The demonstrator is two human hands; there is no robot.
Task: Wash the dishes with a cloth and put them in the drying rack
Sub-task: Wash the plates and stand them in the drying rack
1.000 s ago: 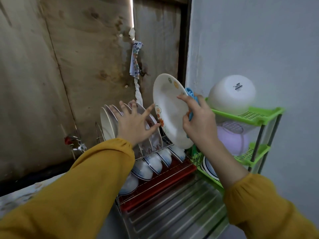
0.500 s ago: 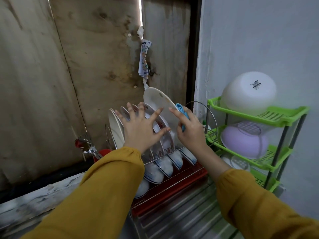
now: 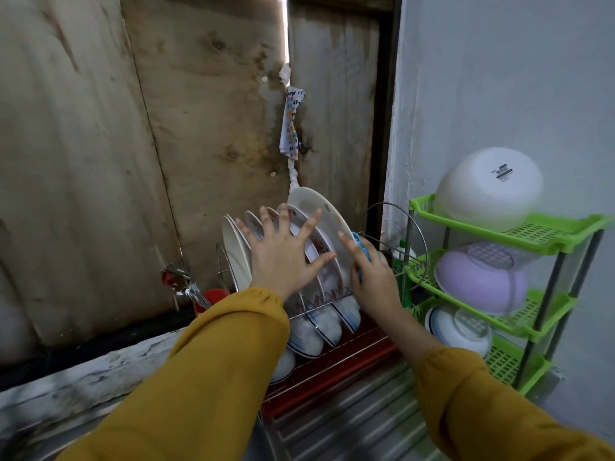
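Plate (image 3: 317, 217) stands on edge in the upper tier of the rack (image 3: 352, 367), at the right end of a row of plates (image 3: 233, 251). It leans left against its neighbour and looks seated between the wires, or very nearly so.

Left hand (image 3: 283, 261) lies flat on the row with fingers spread and straight, its grip wide open and holding nothing. I judge the broad palm is there to brace the leaning plates so none tips or slides while the new one finds its slot.

Right hand (image 3: 374, 281) is at the plate's right rim. The forefinger lies out along the rim and the other fingers are curled round a blue cloth (image 3: 361, 249). That grip is closed on the cloth, and only the fingertip seems to touch the plate, probably to nudge it home without dropping the cloth, which the next dish will need.

Bowls (image 3: 319, 327) sit tilted in the lower tier above the rack's red base, likely so drips fall there. Right of the rack, a green shelf (image 3: 549, 227) carries basins (image 3: 489, 188) turned mouth down to drain. At the far left, cutlery (image 3: 181, 277) stands in a red holder (image 3: 213, 296).
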